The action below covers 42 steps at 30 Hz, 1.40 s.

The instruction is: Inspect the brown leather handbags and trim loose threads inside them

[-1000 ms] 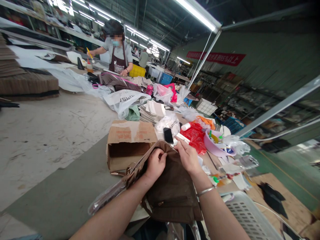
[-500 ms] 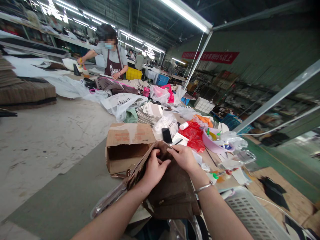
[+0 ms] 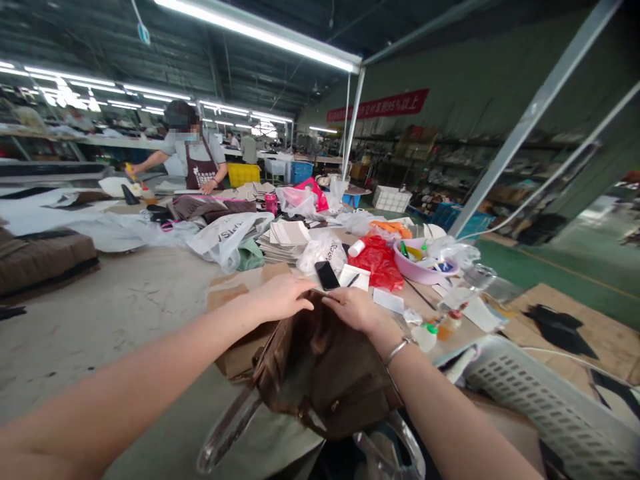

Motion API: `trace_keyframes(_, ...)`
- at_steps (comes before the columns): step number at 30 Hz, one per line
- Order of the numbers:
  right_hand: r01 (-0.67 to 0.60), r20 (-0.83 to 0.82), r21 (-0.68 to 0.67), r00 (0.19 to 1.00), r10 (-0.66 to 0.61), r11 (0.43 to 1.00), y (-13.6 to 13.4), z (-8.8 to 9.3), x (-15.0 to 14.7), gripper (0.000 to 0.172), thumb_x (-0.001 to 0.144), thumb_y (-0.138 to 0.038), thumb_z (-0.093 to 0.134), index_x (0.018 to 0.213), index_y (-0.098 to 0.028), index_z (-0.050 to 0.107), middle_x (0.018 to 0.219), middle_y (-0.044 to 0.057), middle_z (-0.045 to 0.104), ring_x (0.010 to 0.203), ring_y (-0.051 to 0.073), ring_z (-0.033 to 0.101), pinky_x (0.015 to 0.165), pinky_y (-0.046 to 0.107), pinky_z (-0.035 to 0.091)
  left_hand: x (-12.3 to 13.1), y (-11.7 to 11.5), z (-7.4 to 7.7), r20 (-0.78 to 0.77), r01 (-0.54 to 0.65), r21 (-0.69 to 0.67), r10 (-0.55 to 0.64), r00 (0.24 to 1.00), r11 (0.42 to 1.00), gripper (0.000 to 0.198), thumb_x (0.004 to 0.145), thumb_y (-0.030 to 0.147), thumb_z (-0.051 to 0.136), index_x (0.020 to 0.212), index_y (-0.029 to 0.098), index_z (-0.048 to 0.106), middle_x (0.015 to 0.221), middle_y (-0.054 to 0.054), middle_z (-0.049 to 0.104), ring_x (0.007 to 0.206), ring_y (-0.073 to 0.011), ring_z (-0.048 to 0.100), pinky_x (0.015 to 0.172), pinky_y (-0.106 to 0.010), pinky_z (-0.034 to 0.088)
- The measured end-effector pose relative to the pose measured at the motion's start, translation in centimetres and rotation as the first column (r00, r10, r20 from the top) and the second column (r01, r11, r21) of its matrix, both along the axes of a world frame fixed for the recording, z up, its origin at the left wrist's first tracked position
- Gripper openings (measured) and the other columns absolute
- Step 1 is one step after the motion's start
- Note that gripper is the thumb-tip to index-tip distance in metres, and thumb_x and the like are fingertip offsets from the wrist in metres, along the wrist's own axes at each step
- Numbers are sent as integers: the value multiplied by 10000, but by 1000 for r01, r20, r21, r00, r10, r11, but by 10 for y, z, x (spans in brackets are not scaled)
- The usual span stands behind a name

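A brown handbag [image 3: 345, 380] stands open in front of me, its inside with a zipped pocket facing me. My right hand [image 3: 355, 310] grips its far rim, thumb on the inner side. Beside it, my left hand [image 3: 285, 297] has fingers over the same rim and thumb toward the inside; the exact contact is partly hidden. A clear plastic-wrapped handle [image 3: 227, 427] hangs at the lower left. Behind my left forearm lies a cardboard box [image 3: 230, 293], mostly covered. A black phone [image 3: 327, 275] lies just beyond the rim.
Beyond the bag are a red plastic bag [image 3: 375, 263], a lilac basin [image 3: 423, 272] with bottles, and stacked pieces [image 3: 285, 241]. A pale perforated basket [image 3: 545, 400] stands at right. Across the table a co-worker in an apron [image 3: 200, 163] works. A brown stack [image 3: 45, 263] lies left.
My left hand has come out of the bag's inside up to its far rim, beside my right hand. My left forearm now covers much of the box. The camera view has tilted.
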State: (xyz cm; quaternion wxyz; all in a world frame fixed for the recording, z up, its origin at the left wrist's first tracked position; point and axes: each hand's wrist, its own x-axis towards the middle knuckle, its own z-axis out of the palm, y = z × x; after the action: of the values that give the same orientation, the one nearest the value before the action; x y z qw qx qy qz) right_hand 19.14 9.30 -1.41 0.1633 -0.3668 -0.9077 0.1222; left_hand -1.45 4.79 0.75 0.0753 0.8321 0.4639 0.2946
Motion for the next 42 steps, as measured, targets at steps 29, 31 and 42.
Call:
trace_keyframes(29, 36, -207, -264, 974, -93, 964, 3, -15, 16, 280, 777, -324, 561, 580, -148, 656, 487, -44, 478, 516, 88, 407, 502, 218, 258, 24, 34, -17, -341, 86, -24, -89, 936, 996, 243, 850, 241, 500, 732, 168, 699, 641, -28, 674, 611, -140, 600, 610, -227, 408)
trace_keyframes(31, 38, -221, -282, 970, -104, 959, 4, -15, 16, 278, 771, -320, 565, 570, -146, 650, 478, -45, 462, 512, 88, 394, 506, 222, 255, 26, 32, -15, -340, 71, -21, -74, 937, 997, 245, 851, 241, 494, 737, 164, 696, 627, -30, 666, 605, -145, 598, 601, -231, 410)
trace_keyframes(42, -31, -403, -638, 865, -299, 770, 2, -13, 24, 415, 753, -527, 587, 677, -134, 697, 570, 22, 596, 588, 138, 531, 588, 243, 405, 32, 33, -12, -332, 83, -43, -93, 939, 996, 236, 843, 192, 456, 841, 191, 692, 826, -35, 712, 763, -166, 640, 705, -248, 448)
